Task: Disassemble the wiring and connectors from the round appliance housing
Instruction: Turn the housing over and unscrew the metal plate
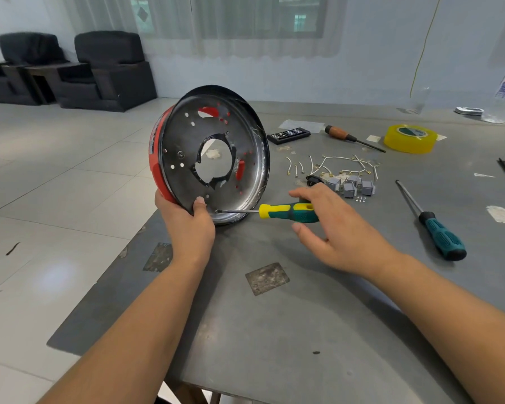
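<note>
**Housing held on edge, screwdriver at its rim**

Two bare forearms reach in from the near edge of the grey worktop (274, 330). At the left edge of the worktop the left hand (187, 225) grips the lowest part of the round appliance housing (184, 147), thumb curled over the rim onto the dark inner face, fingers wrapped behind the red outer wall. The housing stands tilted on its edge, its open side turned toward the camera; the lower rim touches the worktop just right of that hand. A large ragged hole sits in the middle of its black metal floor, with small holes scattered around it.

The right hand (336, 231) hovers just right of the housing, fingers loosely spread and only lightly bent. A yellow-and-green screwdriver (289, 212) lies across its fingers, the thumb below the handle not closed on it; the thin shaft points left and its tip meets the housing's lower rim beside the left thumb.

Beyond the right hand lie loose white wires (341, 166) and grey connectors (352, 186), well clear of the housing. Toward the right edge rests a teal-handled screwdriver (438, 228). Farther back are a wooden-handled screwdriver (344, 135), a roll of yellow tape (410, 139) and a black bit case (288, 135).
</note>
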